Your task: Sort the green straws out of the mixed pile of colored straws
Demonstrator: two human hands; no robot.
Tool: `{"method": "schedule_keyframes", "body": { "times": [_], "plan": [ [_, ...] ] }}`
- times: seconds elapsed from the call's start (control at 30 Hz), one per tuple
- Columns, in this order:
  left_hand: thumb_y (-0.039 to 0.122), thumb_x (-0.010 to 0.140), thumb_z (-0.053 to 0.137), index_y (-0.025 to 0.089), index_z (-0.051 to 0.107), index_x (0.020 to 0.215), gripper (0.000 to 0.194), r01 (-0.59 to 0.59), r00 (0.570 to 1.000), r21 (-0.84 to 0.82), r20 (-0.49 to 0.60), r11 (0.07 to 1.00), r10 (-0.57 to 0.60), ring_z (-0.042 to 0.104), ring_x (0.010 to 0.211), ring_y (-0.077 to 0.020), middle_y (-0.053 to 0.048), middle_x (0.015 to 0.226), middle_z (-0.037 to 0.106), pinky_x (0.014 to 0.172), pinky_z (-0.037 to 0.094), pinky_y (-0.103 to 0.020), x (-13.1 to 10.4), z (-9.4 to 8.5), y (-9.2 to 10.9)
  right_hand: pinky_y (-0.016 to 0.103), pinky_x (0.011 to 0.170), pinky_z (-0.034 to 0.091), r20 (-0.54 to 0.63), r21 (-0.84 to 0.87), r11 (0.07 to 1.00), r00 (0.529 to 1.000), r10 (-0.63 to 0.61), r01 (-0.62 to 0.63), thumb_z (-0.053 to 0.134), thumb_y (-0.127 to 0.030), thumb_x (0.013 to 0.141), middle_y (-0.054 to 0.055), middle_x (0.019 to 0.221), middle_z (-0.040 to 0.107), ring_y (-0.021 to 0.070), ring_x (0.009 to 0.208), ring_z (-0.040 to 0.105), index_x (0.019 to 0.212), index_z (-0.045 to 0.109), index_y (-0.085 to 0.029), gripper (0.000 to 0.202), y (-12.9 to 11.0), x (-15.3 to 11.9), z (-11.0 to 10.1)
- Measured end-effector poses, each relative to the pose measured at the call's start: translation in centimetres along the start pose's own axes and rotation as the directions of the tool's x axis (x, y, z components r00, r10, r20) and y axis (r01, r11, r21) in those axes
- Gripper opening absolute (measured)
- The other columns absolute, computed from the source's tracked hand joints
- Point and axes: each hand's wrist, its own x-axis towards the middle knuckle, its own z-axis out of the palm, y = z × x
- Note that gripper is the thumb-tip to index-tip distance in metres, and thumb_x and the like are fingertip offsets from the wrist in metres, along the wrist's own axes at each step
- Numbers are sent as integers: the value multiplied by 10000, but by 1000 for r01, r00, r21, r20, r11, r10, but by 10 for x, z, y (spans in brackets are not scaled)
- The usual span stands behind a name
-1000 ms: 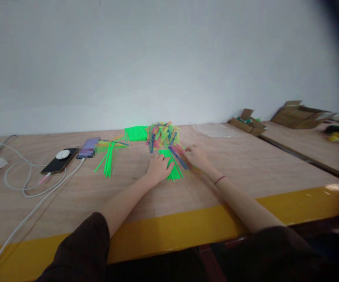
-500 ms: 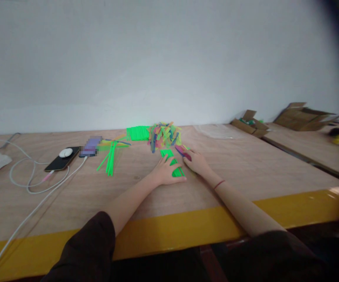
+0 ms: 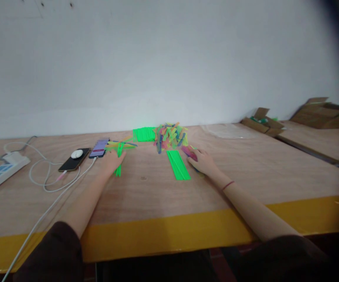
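Observation:
My left hand point(image 3: 112, 161) is at the left, reaching over a small bundle of bright green sticks point(image 3: 118, 170). Its thumb stands apart from the other fingers, which are partly blurred, and I see nothing gripped in it. My right hand point(image 3: 204, 161) rests on the table with its fingers closed round a small bunch of pink and purple strips point(image 3: 190, 152). Just left of it, a flat row of green sticks point(image 3: 178, 165) lies side by side. Behind these is a loose heap of multicoloured strips point(image 3: 171, 137), touching another block of green sticks point(image 3: 144, 134).
A phone point(image 3: 99, 148) on a charging cable and a black device point(image 3: 74, 159) with a white mouse-like object point(image 3: 76, 154) lie left. Beyond them is a white power strip point(image 3: 5, 174) with looping cables. Cardboard boxes point(image 3: 322, 113) stand far right. Yellow tape point(image 3: 169, 235) covers the front edge.
My left hand has left the flat row of green sticks and moved left to the small green bundle. My right hand stays beside the row with its strips. The view has shifted slightly left.

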Motion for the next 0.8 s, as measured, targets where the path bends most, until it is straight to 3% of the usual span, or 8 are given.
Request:
{"method": "schedule_keyframes", "body": {
  "times": [0.07,0.2,0.33,0.5,0.67,0.8],
  "plan": [
    [484,930,349,30,615,1118,558,-10,997,3,71,1000,10,608,1085,-334,-253,1152,625,883,473,-383,2,10,3,416,978,401,3,1,1000,1000,-9,9,487,-380,885,193,1286,573,326,1161,525,1355,511,-111,542,1,0,0],
    [332,938,341,69,630,1112,428,-47,997,1,60,999,47,639,1043,-276,-216,1168,631,868,481,-333,-4,20,26,404,971,404,18,23,999,1000,-26,25,494,-355,877,192,1247,595,320,1154,526,1316,543,-117,502,3,-2,1],
    [398,960,318,86,631,1092,462,-61,995,-61,69,996,65,646,1022,-289,-210,1126,653,844,486,-352,-8,19,39,413,981,394,12,18,999,999,-36,36,488,-365,879,183,1260,589,323,1163,518,1300,557,-136,483,4,-1,1],
    [388,973,315,94,600,1096,427,-32,999,-144,-4,989,32,646,1027,-285,-207,1125,650,829,476,-346,-6,18,35,418,970,398,29,7,1000,999,-16,16,490,-368,880,203,1273,573,331,1158,521,1303,554,-121,494,2,0,0],
    [348,975,328,101,593,1056,371,15,1000,-258,7,966,-13,655,996,-275,-190,1057,683,798,465,-331,-5,17,33,400,983,392,42,-6,1000,999,-5,6,504,-366,877,190,1259,586,317,1160,527,1296,559,-133,482,1,0,-1],
    [298,971,336,92,600,1011,338,24,998,-280,-43,960,-37,646,999,-265,-187,1029,681,819,453,-326,-7,14,30,431,987,391,-8,15,1000,1000,-19,19,514,-358,874,193,1244,600,326,1163,524,1230,601,-119,438,5,1,-4]
  ]
}}
